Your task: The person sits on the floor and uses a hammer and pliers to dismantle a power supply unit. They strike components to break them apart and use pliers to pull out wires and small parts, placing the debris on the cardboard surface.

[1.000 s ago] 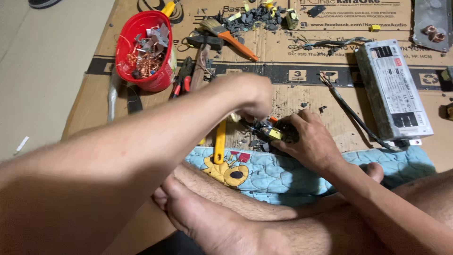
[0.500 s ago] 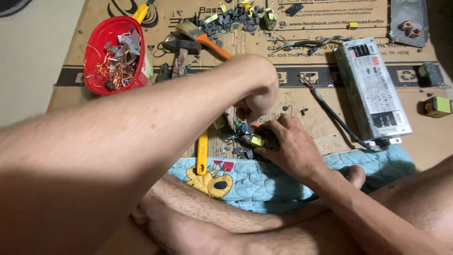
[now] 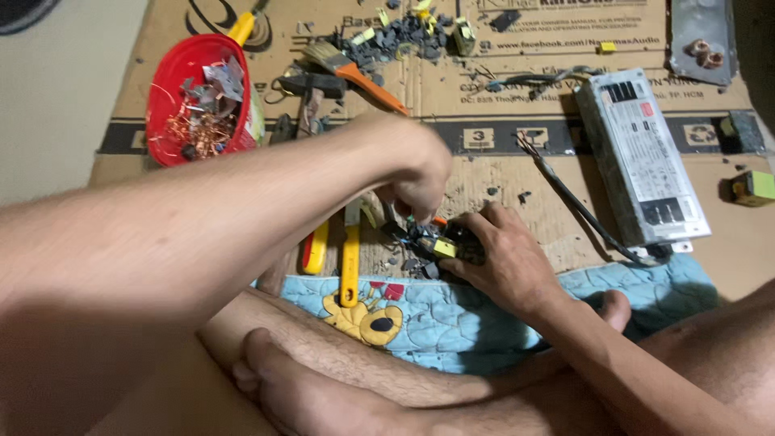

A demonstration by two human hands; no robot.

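My right hand point(image 3: 504, 258) grips a small circuit board point(image 3: 440, 242) crowded with dark and yellow parts, holding it low over the cardboard at the edge of a blue quilted mat point(image 3: 468, 331). My left arm reaches in from the left. My left hand point(image 3: 412, 165) hangs over the board with its fingertips pinched on a part at the board's top. What exactly they pinch is hidden by the fingers. Yellow-handled pliers point(image 3: 349, 262) lie just left of the board, untouched.
A red bowl point(image 3: 173, 73) of copper wire and metal scraps stands at the back left. An orange-handled brush point(image 3: 359, 71) and a pile of dark broken parts point(image 3: 404, 36) lie behind. A grey power supply box point(image 3: 642, 153) with a black cable point(image 3: 569, 194) sits right. My crossed legs point(image 3: 347, 363) fill the foreground.
The view has shifted so things sit lower and further right in the frame. Both hands stay at the circuit board; my left fingertips have worked slightly over its top.
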